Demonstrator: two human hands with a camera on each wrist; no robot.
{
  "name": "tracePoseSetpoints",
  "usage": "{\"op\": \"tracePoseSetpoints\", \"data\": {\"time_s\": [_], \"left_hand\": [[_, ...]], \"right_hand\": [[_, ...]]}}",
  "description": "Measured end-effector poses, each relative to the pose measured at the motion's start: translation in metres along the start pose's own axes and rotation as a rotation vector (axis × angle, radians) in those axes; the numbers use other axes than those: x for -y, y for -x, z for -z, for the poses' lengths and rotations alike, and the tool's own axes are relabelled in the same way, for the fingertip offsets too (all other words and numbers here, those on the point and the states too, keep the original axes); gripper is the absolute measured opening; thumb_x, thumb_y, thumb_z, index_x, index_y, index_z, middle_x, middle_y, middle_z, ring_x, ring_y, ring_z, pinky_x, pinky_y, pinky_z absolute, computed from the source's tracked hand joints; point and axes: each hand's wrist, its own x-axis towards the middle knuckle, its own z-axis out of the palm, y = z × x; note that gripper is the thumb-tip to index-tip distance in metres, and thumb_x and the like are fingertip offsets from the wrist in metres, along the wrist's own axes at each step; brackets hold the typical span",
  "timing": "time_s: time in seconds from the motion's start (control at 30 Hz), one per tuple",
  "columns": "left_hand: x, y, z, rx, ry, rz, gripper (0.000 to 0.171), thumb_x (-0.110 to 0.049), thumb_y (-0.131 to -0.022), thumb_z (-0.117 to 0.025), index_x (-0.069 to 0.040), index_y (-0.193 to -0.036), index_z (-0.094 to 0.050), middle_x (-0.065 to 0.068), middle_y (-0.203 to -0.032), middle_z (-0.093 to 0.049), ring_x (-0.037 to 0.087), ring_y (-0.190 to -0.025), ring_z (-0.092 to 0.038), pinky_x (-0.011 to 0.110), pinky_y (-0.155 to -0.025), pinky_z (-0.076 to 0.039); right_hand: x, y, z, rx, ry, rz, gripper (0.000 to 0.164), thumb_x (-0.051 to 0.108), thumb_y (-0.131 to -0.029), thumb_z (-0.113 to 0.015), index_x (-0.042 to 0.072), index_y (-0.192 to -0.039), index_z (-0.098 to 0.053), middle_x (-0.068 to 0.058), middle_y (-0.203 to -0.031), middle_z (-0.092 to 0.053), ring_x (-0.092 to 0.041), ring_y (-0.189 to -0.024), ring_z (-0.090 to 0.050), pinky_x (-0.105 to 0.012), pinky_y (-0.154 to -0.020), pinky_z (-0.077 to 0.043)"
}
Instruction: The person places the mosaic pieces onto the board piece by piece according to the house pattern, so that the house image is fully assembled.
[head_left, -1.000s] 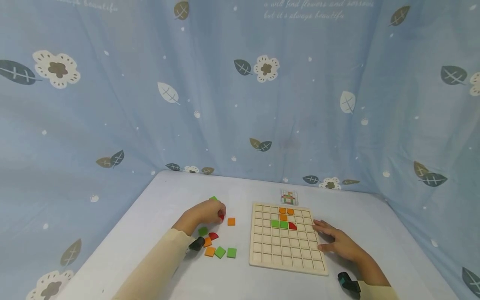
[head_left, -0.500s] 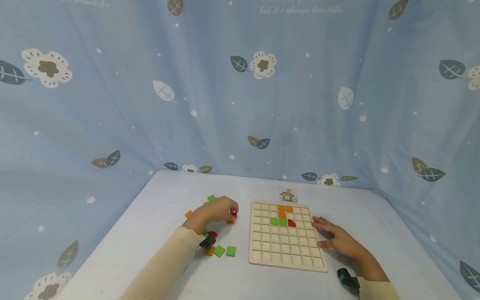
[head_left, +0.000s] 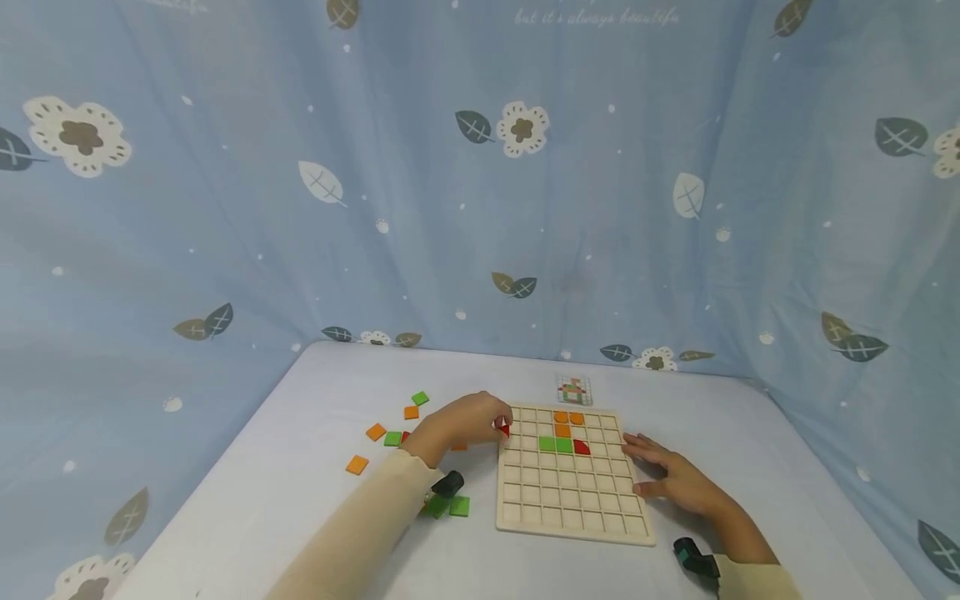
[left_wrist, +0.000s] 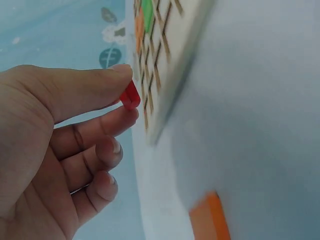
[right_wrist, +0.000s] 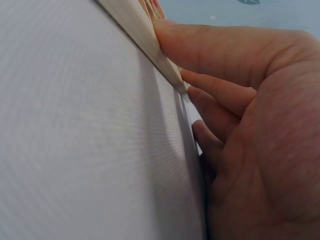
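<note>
Between thumb and forefinger, my left hand (head_left: 474,419) pinches a small red tile (left_wrist: 130,96), its full shape partly covered by the fingers. That hand hovers at the left edge of a wooden grid board (head_left: 570,508), overlapping its rim in the head view. On the board lie two orange round-edged tiles (head_left: 561,417), an orange square (head_left: 562,431), two green squares (head_left: 564,445) and a red quarter-circle tile (head_left: 581,447). My right hand (head_left: 675,479) rests at the board's right edge, fingers relaxed, with the thumb (right_wrist: 175,37) touching the rim.
Left of the board, loose tiles lie scattered on the white table, among them an orange square (head_left: 357,465), a green square (head_left: 420,398) and another green square (head_left: 460,507). Some are hidden behind the left forearm. A printed pattern card (head_left: 573,389) lies behind the board.
My left hand has moved right with the red tile, from among the loose tiles to the board's left edge. The right hand has stayed at the board's edge.
</note>
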Motion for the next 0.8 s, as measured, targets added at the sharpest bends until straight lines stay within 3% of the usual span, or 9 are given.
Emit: {"op": "tracePoseSetpoints", "data": {"time_s": [0.43, 0.67, 0.8], "left_hand": [[-0.02, -0.031, -0.011, 0.012, -0.015, 0.004, 0.02, -0.02, -0.087, -0.072, -0.016, -0.107, -0.072, -0.011, -0.086, -0.061, 0.007, -0.079, -0.054, 0.025, -0.075, -0.046], [-0.02, -0.039, -0.023, 0.011, 0.01, 0.028, 0.015, -0.022, -0.087, -0.074, -0.019, -0.101, -0.072, -0.012, -0.082, -0.059, 0.007, -0.075, -0.053, 0.025, -0.072, -0.046], [-0.02, -0.041, -0.027, 0.003, -0.001, 0.003, 0.011, -0.023, -0.087, -0.074, -0.019, -0.098, -0.072, -0.012, -0.081, -0.06, 0.006, -0.073, -0.053, 0.024, -0.069, -0.046]], "right_hand": [[-0.001, -0.001, 0.0, -0.004, 0.009, -0.007, 0.075, 0.035, -0.075, -0.08, 0.003, -0.137, -0.054, -0.023, -0.151, -0.033, -0.051, -0.138, -0.017, -0.07, -0.103, -0.014], [0.001, -0.002, 0.0, 0.005, -0.01, -0.013, 0.075, 0.034, -0.075, -0.08, 0.003, -0.138, -0.053, -0.023, -0.152, -0.031, -0.05, -0.139, -0.017, -0.07, -0.104, -0.014], [0.001, -0.001, -0.001, 0.004, -0.034, -0.01, 0.074, 0.032, -0.074, -0.081, 0.002, -0.137, -0.054, -0.023, -0.152, -0.032, -0.05, -0.139, -0.016, -0.07, -0.104, -0.012]]}}
